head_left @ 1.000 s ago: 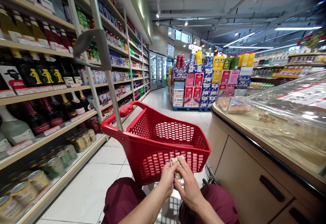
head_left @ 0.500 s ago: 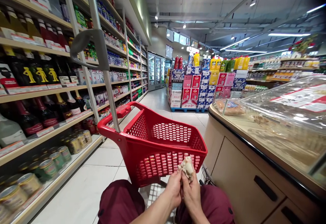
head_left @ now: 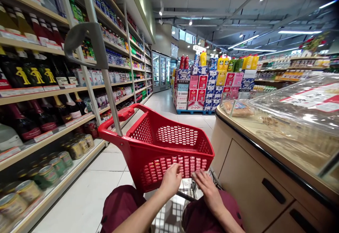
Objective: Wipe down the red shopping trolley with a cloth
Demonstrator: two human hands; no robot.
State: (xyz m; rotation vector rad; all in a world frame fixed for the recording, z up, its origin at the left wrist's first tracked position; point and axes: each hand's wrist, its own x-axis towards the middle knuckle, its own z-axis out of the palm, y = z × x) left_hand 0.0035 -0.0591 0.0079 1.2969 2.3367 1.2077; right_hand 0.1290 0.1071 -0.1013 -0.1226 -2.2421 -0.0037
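A red plastic shopping basket cart [head_left: 169, 151] with a grey upright handle [head_left: 102, 46] stands before my knees. My left hand [head_left: 171, 180] is by its near perforated side, fingers loosely bent and apart, with nothing visible in them. To its right, my right hand [head_left: 208, 189] is above my right knee, back of the hand up. Beneath its fingers shows part of a crumpled whitish cloth [head_left: 196, 183], mostly hidden by the hand. The two hands are apart. Whether the left fingertips touch the cart I cannot tell.
Shelves of bottles and cans [head_left: 50, 95] run along the left. A wooden counter [head_left: 246, 176] with clear covers [head_left: 299, 109] stands close on the right. Ahead are stacked drink cartons [head_left: 197, 91] on a blue pallet and glass-door coolers [head_left: 160, 70].
My hands, earlier together on the crumpled cloth, have parted. The left has moved left and up; the right has turned palm down, the cloth now mostly under it.
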